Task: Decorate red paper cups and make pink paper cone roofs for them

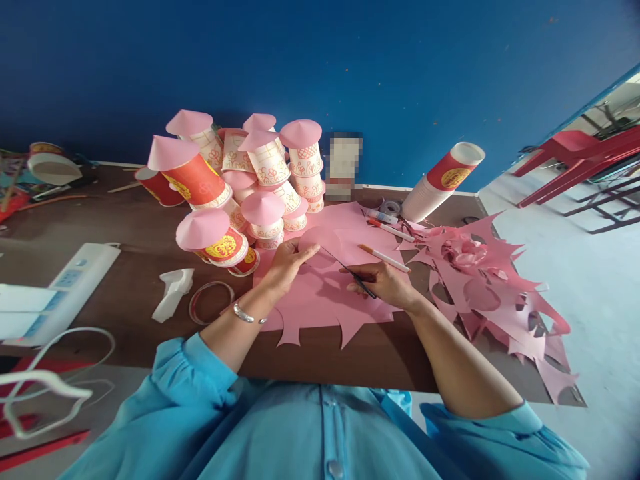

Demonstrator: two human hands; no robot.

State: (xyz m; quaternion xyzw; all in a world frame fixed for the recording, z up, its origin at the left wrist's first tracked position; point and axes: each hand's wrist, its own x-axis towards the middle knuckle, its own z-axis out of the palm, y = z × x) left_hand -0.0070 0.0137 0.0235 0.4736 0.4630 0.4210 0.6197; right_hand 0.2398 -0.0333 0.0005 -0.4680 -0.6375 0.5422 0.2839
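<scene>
Between thumb and fingers, my left hand point(286, 267) pinches a round pink paper disc point(320, 241) by its left edge. My right hand point(383, 283) is closed around the handles of dark scissors point(361, 279), and their blades reach up to the disc's lower right part. Whether the blades are cutting into the paper I cannot tell. Under both hands lie pink paper sheets point(320, 303) with cut, pointed edges. Two markers lie by my right hand, the nearer marker point(385, 258) on the pink sheets.
Decorated paper cups with pink cone roofs point(263, 208) stand stacked at the left. A leaning cup stack point(440, 180) and a tape roll point(391, 209) are at the back right. Pink scraps point(493, 293) cover the right side. A power strip point(70, 283) lies far left.
</scene>
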